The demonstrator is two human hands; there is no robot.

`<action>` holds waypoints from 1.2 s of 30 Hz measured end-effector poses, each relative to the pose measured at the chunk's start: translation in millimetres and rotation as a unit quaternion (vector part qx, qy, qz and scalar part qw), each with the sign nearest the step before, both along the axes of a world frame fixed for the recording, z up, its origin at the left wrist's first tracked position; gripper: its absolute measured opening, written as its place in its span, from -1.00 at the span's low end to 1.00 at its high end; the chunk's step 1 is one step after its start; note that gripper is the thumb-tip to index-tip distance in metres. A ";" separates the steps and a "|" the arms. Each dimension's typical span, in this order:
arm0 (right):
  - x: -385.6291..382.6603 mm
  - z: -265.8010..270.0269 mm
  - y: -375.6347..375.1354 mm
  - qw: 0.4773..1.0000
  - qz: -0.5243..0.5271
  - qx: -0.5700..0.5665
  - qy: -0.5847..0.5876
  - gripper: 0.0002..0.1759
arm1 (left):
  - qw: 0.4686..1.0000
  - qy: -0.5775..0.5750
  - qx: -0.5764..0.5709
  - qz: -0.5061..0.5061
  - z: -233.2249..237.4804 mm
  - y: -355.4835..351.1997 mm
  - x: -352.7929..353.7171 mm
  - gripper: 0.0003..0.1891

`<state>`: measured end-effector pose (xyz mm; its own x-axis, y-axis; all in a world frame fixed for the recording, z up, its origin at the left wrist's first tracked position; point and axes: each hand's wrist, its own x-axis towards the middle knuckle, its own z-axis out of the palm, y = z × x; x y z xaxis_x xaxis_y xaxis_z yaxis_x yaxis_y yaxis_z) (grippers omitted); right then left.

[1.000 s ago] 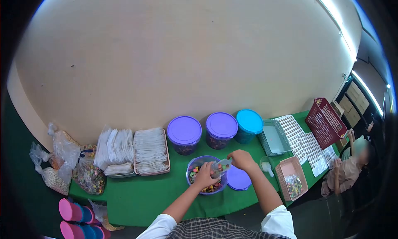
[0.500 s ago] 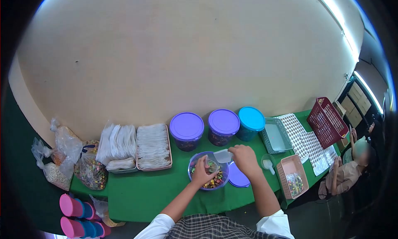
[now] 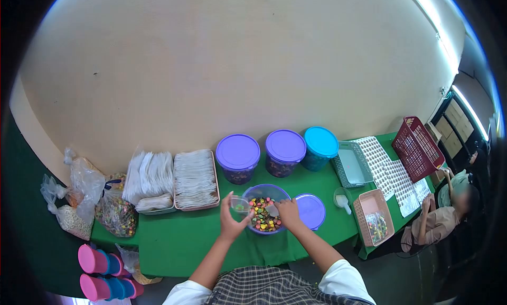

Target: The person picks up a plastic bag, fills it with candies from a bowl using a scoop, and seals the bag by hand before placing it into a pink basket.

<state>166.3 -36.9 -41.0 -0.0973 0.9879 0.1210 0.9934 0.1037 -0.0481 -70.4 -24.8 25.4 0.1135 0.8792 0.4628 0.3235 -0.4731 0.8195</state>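
My left hand point(image 3: 232, 224) is wrapped around a small clear plastic cup point(image 3: 240, 203) with a few green bits in it, at the left rim of a purple tub point(image 3: 262, 187). Colourful small candies or snack pieces point(image 3: 262, 221) fill the tub's lower part. In my right hand point(image 3: 288, 212) is a whitish scoop point(image 3: 272, 210), its bowl down among the pieces. The fingers cover most of its handle. Just right of the tub, a round purple lid point(image 3: 310, 211) lies flat on the green cloth.
Lidded tubs point(image 3: 238, 153) line the wall side. Trays of white packets point(image 3: 196, 178) and filled plastic bags point(image 3: 115, 212) stand left. Rightward are a small cup with a spoon point(image 3: 342, 199), a pink basket point(image 3: 374, 218), sticker sheets point(image 3: 398, 183), a maroon basket point(image 3: 417, 149) and seated people.
The cup in my left hand has moved left from over the tub to its rim. My right hand has lowered the scoop into the pieces.
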 end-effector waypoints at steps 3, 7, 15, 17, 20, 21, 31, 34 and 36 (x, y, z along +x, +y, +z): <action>-5.0 -17.0 5.5 0.999 0.036 -0.014 0.019 -0.70 | 0.996 -0.093 -0.004 0.007 -12.8 -2.4 -23.5 -0.11; -12.8 -18.3 10.9 0.993 0.044 -0.099 0.050 -0.63 | 1.000 -0.014 0.025 0.008 -23.1 -9.3 -46.7 -0.10; 6.5 -21.2 13.8 0.977 0.025 -0.195 0.084 -0.59 | 0.999 0.033 -0.014 -0.022 -26.1 -17.6 -54.1 -0.24; 8.7 -24.8 13.5 0.975 0.031 -0.181 0.125 -0.58 | 0.995 0.087 -0.049 -0.022 -35.7 -10.8 -53.6 -0.26; 10.0 -6.9 9.7 0.974 0.033 -0.182 0.133 -0.58 | 0.993 0.093 -0.032 -0.061 -40.9 -11.2 -49.7 -0.32; 11.9 -1.7 6.6 0.973 0.033 -0.184 0.133 -0.58 | 0.993 0.093 -0.034 -0.061 -44.4 -9.8 -47.8 -0.32; 47.1 35.9 -8.1 0.933 -0.036 -0.154 0.322 -0.62 | 0.976 0.180 -0.057 -0.109 -44.0 1.5 -22.0 -0.37; 55.9 44.7 -6.9 0.915 -0.032 -0.136 0.378 -0.63 | 0.971 0.199 -0.047 -0.124 -37.6 4.8 -11.9 -0.33; 58.6 67.1 -8.4 0.949 0.009 -0.067 0.309 -0.64 | 0.967 0.209 -0.044 -0.135 -33.9 7.2 -5.6 -0.30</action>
<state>224.9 -45.3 26.1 -0.0656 0.9973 0.0339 0.7689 0.0721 -0.6352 -76.0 -17.6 -8.5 0.5064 0.8251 0.2505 0.5101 -0.5209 0.6845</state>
